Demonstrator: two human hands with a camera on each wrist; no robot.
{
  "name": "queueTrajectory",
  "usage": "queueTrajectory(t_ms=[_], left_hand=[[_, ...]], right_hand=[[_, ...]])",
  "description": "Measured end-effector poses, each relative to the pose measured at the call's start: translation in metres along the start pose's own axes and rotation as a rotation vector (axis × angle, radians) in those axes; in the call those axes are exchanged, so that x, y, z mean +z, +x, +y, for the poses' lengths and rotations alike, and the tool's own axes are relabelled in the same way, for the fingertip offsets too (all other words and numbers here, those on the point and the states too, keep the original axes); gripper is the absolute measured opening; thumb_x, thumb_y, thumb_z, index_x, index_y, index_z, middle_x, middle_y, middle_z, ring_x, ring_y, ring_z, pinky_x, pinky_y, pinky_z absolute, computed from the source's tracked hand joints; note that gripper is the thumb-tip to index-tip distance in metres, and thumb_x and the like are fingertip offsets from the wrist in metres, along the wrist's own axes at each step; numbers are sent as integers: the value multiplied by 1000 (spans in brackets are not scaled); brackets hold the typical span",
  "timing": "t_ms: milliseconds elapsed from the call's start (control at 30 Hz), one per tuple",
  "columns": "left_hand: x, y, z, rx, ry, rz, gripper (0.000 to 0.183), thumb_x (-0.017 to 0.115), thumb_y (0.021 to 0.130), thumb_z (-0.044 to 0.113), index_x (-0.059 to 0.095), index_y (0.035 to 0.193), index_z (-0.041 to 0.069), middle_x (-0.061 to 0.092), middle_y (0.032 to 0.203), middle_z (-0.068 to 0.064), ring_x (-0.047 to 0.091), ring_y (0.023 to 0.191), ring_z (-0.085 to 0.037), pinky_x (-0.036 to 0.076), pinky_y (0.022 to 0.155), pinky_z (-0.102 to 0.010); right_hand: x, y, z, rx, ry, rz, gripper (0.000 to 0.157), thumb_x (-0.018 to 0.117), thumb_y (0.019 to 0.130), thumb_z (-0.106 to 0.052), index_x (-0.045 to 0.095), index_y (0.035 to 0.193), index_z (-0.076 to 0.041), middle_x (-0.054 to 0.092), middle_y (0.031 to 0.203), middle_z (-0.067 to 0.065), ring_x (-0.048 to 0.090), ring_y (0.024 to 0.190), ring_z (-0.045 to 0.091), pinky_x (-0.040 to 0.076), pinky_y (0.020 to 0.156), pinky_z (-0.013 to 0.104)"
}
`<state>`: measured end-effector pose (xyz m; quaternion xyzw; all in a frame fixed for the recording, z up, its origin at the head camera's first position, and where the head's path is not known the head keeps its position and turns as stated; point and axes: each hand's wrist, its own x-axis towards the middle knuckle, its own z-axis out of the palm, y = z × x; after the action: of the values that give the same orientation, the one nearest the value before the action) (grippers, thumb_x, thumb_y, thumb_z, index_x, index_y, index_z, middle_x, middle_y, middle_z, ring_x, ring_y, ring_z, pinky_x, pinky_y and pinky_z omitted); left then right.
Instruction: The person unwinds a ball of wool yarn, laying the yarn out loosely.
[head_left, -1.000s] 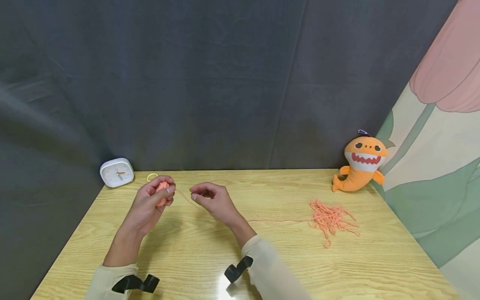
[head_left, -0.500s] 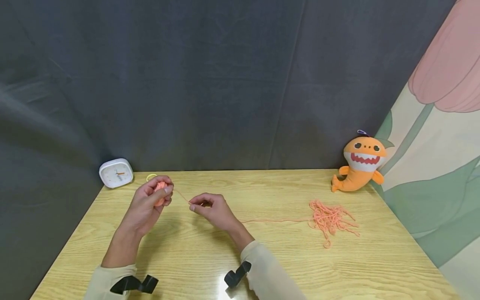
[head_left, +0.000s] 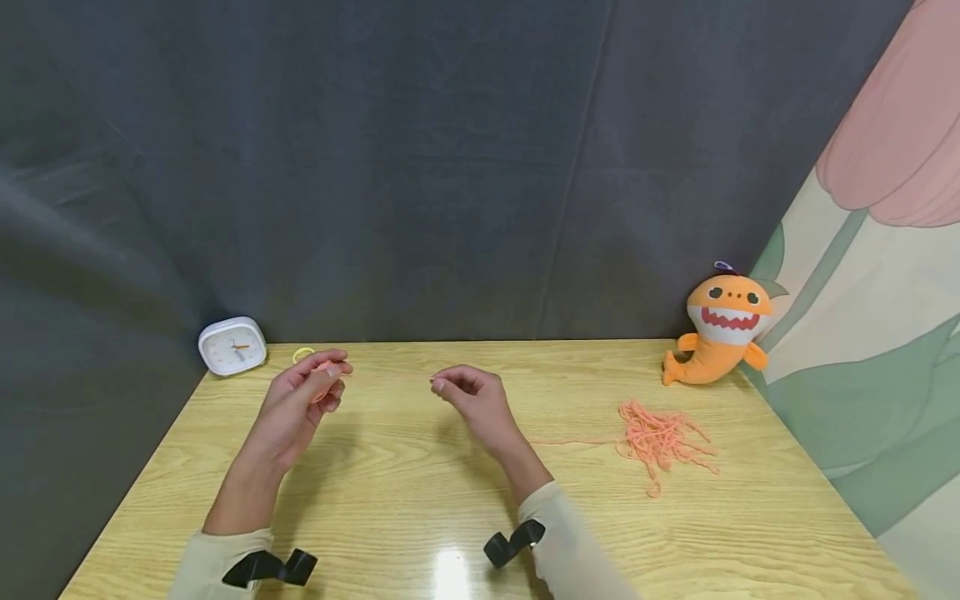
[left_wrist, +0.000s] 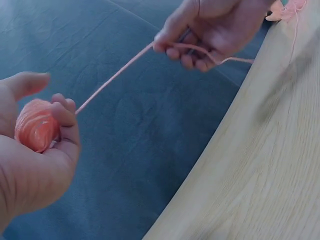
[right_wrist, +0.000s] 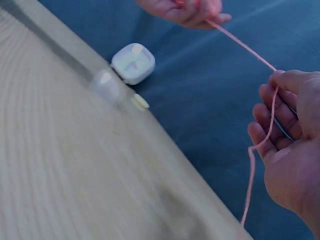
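Note:
A small ball of coral yarn (left_wrist: 37, 126) sits in my left hand (head_left: 291, 410), its fingers curled round it. From the ball a strand (left_wrist: 115, 76) runs taut to my right hand (head_left: 480, 407), which pinches it between thumb and forefinger. Past the pinch, the strand hangs slack across the right palm, as the right wrist view shows. It trails over the table to a loose tangle of coral yarn (head_left: 663, 437) on the right. Both hands are raised above the table, apart from each other.
A white clock (head_left: 232, 346) stands at the table's back left corner, with a yellow ring (head_left: 303, 354) beside it. An orange shark plush (head_left: 723, 329) leans at the back right. A dark curtain (head_left: 420, 183) hangs behind the wooden table (head_left: 390, 517).
My right hand closed on the strand, then moved right and slightly up, drawing it taut. The left hand turned a little with the yarn ball but stayed in about the same place.

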<state>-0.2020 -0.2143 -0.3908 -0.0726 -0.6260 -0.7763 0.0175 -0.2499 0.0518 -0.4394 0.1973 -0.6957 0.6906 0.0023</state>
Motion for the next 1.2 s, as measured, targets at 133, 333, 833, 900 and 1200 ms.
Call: queueTrajectory(t_ms=[133, 333, 833, 900, 1200], left_hand=[[2, -1, -1, -35, 144, 15, 34, 65, 99, 4, 58, 132, 10, 68, 112, 8, 60, 92, -5, 54, 75, -16], [4, 0, -2, -31, 254, 50, 41, 66, 102, 14, 52, 138, -2, 72, 107, 14, 67, 91, -3, 57, 77, -17], [4, 3, -4, -32, 345, 93, 48, 62, 105, 31, 53, 140, -1, 75, 101, 19, 73, 88, -3, 60, 75, -20], [3, 3, -4, -39, 300, 62, 44, 59, 106, 32, 54, 139, 3, 74, 101, 17, 72, 85, -4, 59, 73, -20], [1, 0, -7, -23, -22, -224, 22, 43, 113, 23, 64, 118, 19, 62, 98, 9, 58, 81, -6, 51, 68, -19]], right_hand=[[-14, -2, -8, -25, 8, 39, 22, 70, 100, -18, 74, 108, 2, 70, 92, -6, 65, 89, 13, 56, 80, 23], [-31, -5, -14, -48, -1, 63, 21, 70, 100, -16, 73, 108, 3, 70, 93, -7, 64, 89, 14, 56, 81, 22], [-65, -15, -21, -83, -78, 90, 24, 70, 100, -18, 72, 109, 5, 71, 94, -9, 66, 90, 14, 57, 82, 24], [-70, -16, -21, -76, -88, 100, 23, 70, 100, -18, 72, 108, 3, 71, 94, -9, 66, 89, 12, 57, 81, 24], [-85, -21, -21, -89, -94, 130, 27, 70, 100, -15, 70, 110, 10, 71, 91, -10, 64, 86, 12, 56, 78, 23]])
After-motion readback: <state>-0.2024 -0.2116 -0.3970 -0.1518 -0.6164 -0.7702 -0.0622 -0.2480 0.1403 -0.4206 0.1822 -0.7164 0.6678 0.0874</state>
